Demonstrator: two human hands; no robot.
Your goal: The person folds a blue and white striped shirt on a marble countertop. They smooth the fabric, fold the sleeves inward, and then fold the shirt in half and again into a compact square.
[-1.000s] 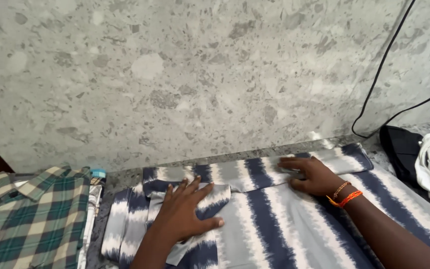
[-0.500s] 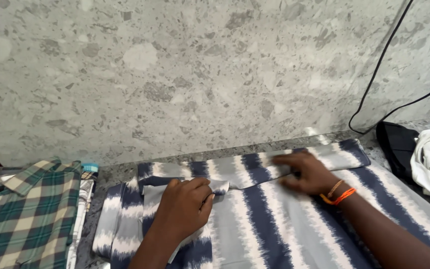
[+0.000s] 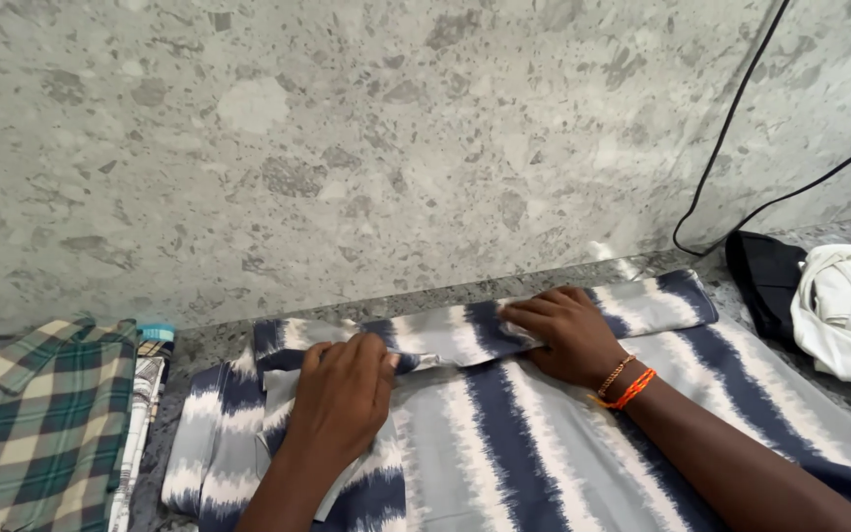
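My left hand [image 3: 342, 394] is closest to me. Its fingers are curled shut, pinching a fold of the soft blue, white and grey striped cloth [image 3: 504, 443] that lies spread on the speckled grey stone counter [image 3: 204, 343]. My right hand [image 3: 568, 333], with thin orange and gold bands [image 3: 622, 384] on the wrist, lies open and flat, pressing down on the long folded strip along the far edge of the cloth.

I think the fold could go crooked if my left hand tugs harder than my right hand holds. The cloth looks slippery and loose, so the strip might slide out from under my flat fingers and bunch up.

To the left sits a folded green and cream checked shirt [image 3: 27, 424], just beside the striped cloth. If I push sideways, I could knock it.

To the right lie a black cloth [image 3: 762, 281] and a white cloth [image 3: 849, 310]. Farther back, a thin black cable [image 3: 731, 128] hangs down the grey speckled wall [image 3: 347, 148], well apart from my hands.
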